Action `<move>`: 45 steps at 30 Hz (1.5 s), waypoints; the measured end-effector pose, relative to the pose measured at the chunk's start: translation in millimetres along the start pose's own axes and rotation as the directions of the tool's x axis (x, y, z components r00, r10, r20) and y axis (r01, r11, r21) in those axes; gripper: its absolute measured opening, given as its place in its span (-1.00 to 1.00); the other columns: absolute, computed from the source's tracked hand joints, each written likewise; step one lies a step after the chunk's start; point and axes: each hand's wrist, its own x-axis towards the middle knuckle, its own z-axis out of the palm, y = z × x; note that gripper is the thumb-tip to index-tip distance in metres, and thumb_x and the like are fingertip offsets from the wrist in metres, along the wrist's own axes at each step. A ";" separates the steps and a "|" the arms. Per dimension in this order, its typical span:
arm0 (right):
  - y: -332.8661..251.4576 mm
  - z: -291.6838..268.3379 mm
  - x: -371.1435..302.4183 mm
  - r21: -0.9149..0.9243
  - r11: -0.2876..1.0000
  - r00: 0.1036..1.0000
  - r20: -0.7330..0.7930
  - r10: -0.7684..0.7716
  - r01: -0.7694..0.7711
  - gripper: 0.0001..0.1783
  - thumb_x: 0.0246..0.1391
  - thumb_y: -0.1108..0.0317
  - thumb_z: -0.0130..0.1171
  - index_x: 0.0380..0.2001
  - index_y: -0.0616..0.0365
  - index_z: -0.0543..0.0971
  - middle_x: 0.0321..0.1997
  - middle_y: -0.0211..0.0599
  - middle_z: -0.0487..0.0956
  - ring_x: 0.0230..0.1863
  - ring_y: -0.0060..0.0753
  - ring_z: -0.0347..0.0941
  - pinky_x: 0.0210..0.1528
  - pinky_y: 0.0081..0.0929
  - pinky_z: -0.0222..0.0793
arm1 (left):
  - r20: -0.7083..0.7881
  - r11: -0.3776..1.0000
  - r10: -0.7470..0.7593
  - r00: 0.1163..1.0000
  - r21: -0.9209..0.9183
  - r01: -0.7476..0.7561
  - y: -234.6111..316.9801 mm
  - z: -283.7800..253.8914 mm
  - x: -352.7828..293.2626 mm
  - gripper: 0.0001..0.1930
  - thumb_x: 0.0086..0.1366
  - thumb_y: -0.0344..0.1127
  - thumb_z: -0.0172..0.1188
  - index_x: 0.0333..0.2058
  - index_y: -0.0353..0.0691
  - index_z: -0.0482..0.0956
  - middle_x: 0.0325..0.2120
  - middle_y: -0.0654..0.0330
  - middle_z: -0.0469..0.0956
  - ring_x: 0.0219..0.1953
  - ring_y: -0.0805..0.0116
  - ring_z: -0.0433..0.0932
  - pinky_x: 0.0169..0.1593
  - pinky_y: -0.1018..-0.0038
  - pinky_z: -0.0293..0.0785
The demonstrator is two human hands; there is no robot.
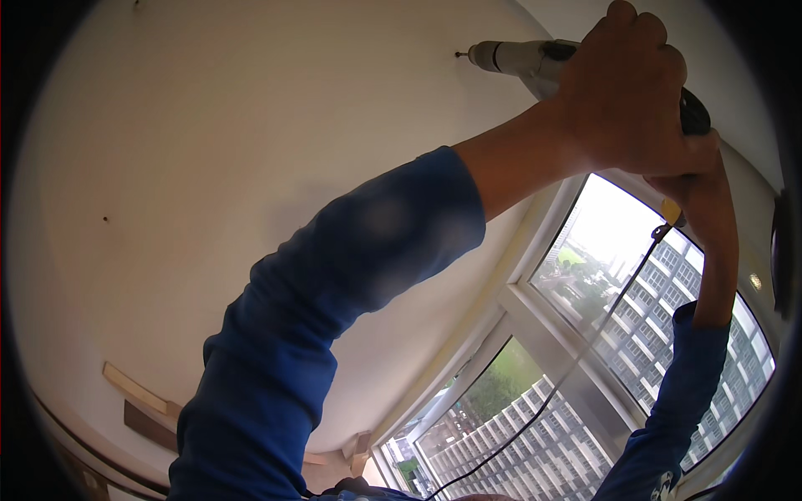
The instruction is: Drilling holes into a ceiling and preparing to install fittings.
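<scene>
Blue cloth fills the foreground on my feed: the left sleeve (309,292), bunched in folds, rising from the lower edge toward the upper right. Beyond it, up at the top right, is the power drill (522,60), held high with its grey body almost level and its nose toward the left. I see the left hand (626,96) closed over the rear of the body, fingers curled, its grip firmly shut. Just below and behind it, the right hand (702,188) wraps the handle; most of its fingers are hidden from me, but that grip also looks closed, with a black end (693,114) of the tool showing above it and a yellow piece (671,210) below.

From the chuck (483,57) a thin bit reaches a dark spot on the pale plaster (251,150); I cannot tell how deep the tip sits. Another small dark mark (106,220) lies well apart, far to the left. A black cable (535,415) hangs from under the right hand and crosses in front of the pale window frame (585,401). Through the glass I make out a grey-and-white building (568,442) and green trees (501,380). Low at the left, a wooden strip (138,388) juts out.
</scene>
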 end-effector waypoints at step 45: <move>-32.8 11.2 -4.8 0.093 0.967 0.971 0.030 0.236 -0.238 -0.34 -0.20 0.28 0.49 0.02 0.20 0.47 -0.30 -0.28 0.60 -0.31 -0.40 0.56 -0.22 -0.41 0.48 | 0.213 0.989 -0.087 0.973 -0.102 0.110 -5.8 -18.0 4.4 -0.49 0.16 -0.01 0.23 -0.53 -0.51 0.51 -0.47 -0.08 0.37 -0.31 0.11 0.29 -0.18 0.22 0.34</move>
